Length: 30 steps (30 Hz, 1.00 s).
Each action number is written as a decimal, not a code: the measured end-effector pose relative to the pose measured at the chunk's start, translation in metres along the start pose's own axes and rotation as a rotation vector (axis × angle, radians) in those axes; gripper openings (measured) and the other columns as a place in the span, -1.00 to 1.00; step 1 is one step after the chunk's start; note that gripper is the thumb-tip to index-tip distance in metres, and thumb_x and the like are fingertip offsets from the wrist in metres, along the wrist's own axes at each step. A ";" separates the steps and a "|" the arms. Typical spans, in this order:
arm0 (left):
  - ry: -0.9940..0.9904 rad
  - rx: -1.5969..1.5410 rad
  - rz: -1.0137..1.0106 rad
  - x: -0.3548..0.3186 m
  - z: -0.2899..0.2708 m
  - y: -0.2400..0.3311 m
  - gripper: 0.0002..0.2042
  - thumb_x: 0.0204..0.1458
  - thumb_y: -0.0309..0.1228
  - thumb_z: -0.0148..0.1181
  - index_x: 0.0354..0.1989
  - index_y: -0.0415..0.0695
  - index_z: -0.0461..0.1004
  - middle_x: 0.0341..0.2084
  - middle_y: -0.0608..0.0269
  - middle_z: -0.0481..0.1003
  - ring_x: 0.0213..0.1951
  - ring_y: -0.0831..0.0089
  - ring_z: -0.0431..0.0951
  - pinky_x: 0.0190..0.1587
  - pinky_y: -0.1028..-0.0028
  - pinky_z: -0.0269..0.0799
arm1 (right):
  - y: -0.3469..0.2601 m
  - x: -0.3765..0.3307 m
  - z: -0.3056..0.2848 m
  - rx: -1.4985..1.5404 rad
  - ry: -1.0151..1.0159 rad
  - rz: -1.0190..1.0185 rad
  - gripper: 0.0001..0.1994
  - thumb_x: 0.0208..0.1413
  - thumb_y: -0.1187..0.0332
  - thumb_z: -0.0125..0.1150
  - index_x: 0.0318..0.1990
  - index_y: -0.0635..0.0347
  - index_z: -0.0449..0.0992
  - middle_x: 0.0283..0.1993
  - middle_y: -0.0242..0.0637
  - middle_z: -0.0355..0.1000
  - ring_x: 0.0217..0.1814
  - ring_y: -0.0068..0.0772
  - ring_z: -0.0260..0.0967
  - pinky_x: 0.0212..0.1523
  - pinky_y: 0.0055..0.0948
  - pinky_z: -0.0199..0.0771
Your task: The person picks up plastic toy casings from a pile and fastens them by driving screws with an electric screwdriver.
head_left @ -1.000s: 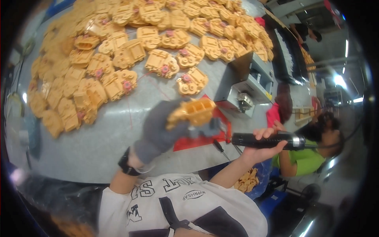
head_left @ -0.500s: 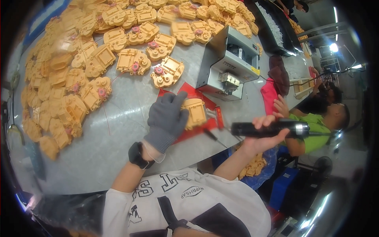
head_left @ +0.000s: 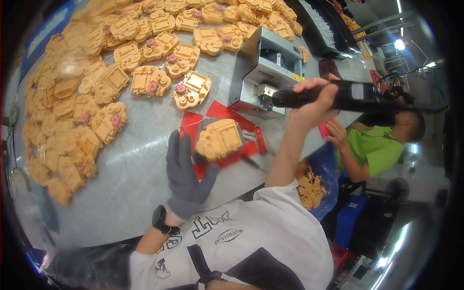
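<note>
- The left hand (head_left: 186,176), in a grey knitted glove, is bare of any load: its fingers are spread wide, thumb apart, just beside the yellow-orange moulded plastic housing (head_left: 221,139), at about half past seven from it.
- That housing lies over flat red sheets (head_left: 190,120) on the smooth grey table (head_left: 130,188).
- At two o'clock from it, the ungloved right hand (head_left: 313,108) is wrapped around a black cylindrical power tool (head_left: 357,95).
- At one o'clock stands a grey boxy metal machine (head_left: 246,89); whether the tool touches it, I cannot tell.
- Many similar housings (head_left: 112,88) spread toward eleven o'clock.
</note>
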<state>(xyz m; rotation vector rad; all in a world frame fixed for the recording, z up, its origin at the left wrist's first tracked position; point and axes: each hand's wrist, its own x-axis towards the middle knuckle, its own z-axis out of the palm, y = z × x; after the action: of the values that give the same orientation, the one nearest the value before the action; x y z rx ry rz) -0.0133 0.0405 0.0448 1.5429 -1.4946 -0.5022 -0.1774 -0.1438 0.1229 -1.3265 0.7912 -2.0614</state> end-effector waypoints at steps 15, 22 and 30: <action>-0.134 0.046 0.232 0.014 0.014 -0.046 -0.38 -0.31 -0.29 0.27 0.02 -0.15 0.20 0.00 -0.08 0.21 0.02 -0.10 0.23 0.09 0.01 0.09 | -0.026 -0.034 -0.006 0.017 -0.181 0.148 -0.51 0.03 -0.04 0.02 -0.08 0.15 0.14 -0.58 -0.31 0.23 -0.68 -0.42 0.20 -0.54 -0.43 0.28; -0.124 0.069 0.205 0.013 0.015 -0.044 -0.40 -0.30 -0.30 0.26 0.02 -0.14 0.23 -0.07 -0.04 0.29 0.00 -0.09 0.25 0.10 0.02 0.09 | 0.013 -0.004 0.012 -0.141 -0.097 0.038 -0.66 0.02 0.32 0.09 -0.16 0.36 0.17 -0.62 -0.27 0.26 -0.70 -0.51 0.22 -0.64 -0.55 0.30; -0.117 0.041 0.196 0.012 0.015 -0.047 -0.40 -0.31 -0.29 0.26 0.01 -0.13 0.25 -0.09 0.00 0.30 0.00 -0.06 0.25 0.11 0.01 0.06 | -0.028 -0.050 -0.011 0.241 -0.207 0.276 -0.46 -0.02 0.00 0.12 -0.06 0.19 0.12 -0.59 -0.27 0.25 -0.69 -0.42 0.23 -0.66 -0.47 0.29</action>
<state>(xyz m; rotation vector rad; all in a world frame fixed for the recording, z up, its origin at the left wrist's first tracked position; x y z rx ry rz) 0.0036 0.0176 0.0025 1.3996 -1.7353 -0.4553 -0.1739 -0.0870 0.1098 -1.1986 0.5779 -1.7114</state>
